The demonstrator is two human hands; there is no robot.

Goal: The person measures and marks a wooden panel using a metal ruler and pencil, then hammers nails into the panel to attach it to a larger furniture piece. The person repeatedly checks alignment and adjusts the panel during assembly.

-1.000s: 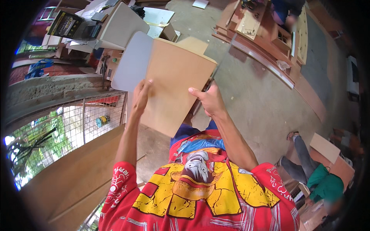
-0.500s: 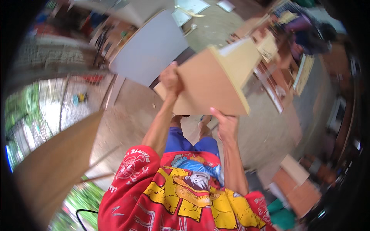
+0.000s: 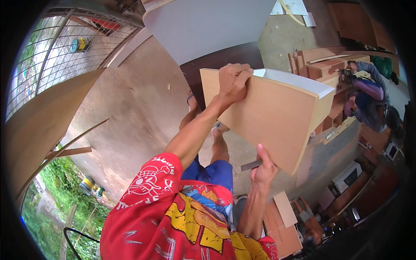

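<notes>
Box was pinched by L hand, 11 o'clock; dark strip by R hand, 6 o'clock; prob. repositioning, steady support req'd next.

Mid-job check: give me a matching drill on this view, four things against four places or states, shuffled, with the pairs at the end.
1. left hand
2. right hand
3. tan box
4. pale grey board

A. at the top of the picture, beyond both hands
B. by the lower edge of the box's front, with a dark flat strip
C. wood-coloured front, white surface behind it
D. fingers curled over the upper edge of the box's front

Pairs: 1-D, 2-B, 3-C, 4-A
</notes>
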